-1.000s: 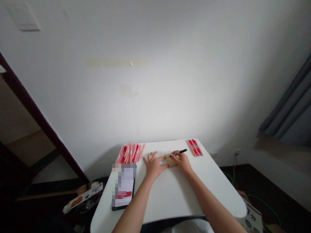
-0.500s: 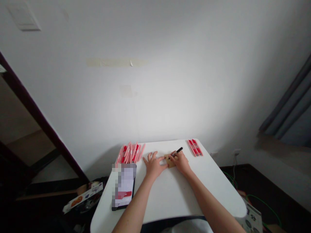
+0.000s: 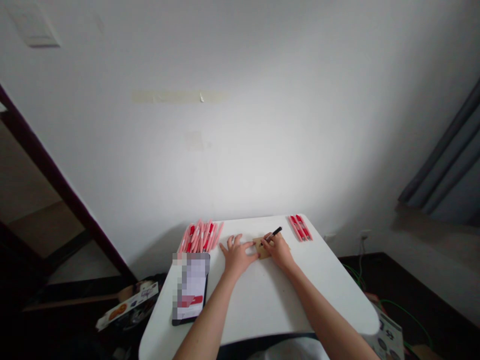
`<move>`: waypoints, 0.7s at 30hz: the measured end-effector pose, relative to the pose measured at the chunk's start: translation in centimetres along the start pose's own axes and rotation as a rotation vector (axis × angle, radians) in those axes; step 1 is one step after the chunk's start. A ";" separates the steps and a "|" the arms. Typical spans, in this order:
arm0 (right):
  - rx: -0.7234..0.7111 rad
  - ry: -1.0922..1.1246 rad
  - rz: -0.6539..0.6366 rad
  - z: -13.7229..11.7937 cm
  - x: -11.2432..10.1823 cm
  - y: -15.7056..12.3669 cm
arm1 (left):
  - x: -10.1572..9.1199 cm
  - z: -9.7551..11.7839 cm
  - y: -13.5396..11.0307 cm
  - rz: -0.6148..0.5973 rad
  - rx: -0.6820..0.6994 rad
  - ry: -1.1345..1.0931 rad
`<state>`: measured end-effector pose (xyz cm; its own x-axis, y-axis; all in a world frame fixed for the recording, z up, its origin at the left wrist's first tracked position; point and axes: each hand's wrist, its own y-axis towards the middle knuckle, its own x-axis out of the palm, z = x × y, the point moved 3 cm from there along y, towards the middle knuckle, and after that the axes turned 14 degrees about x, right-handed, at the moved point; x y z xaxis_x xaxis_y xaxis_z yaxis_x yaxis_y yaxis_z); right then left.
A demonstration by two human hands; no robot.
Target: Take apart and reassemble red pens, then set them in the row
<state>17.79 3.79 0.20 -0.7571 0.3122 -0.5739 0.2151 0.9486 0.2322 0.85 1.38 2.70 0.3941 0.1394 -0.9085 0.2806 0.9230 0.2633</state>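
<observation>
In my right hand (image 3: 279, 251) is a dark pen (image 3: 276, 231), its black end tilted up to the right and its lower end over a small tan piece of paper (image 3: 263, 251). The paper lies flat on the white table (image 3: 258, 305), partly hidden under my right hand. My left hand (image 3: 238, 254) lies on the table with its fingers spread, thumb and forefinger touching the paper's left edge. Whether the pen's tip touches the paper is too small to tell.
A pile of pink and red pens (image 3: 200, 237) lies at the table's back left, with a tablet (image 3: 193, 287) in front of it. Several more pink and red pens (image 3: 300, 228) lie side by side at the back right. The wall (image 3: 247, 165) rises behind the table.
My hands, the pen and the paper hold almost the same place. Only a slight shift of the whole view shows.
</observation>
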 end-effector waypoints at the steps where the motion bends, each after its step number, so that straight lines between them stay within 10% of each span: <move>1: 0.009 0.001 -0.001 0.0 0.0 0.0 | 0.0 0.0 0.0 0.000 -0.001 0.001; 21: 0.052 0.089 0.005 -0.3 -0.5 -0.1 | -0.3 0.2 -0.1 -0.028 -0.011 0.011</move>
<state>17.96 3.57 0.69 -0.8073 0.3132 -0.5001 0.2491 0.9492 0.1925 0.88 1.14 3.00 0.3762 0.1171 -0.9191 0.2819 0.9305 0.2339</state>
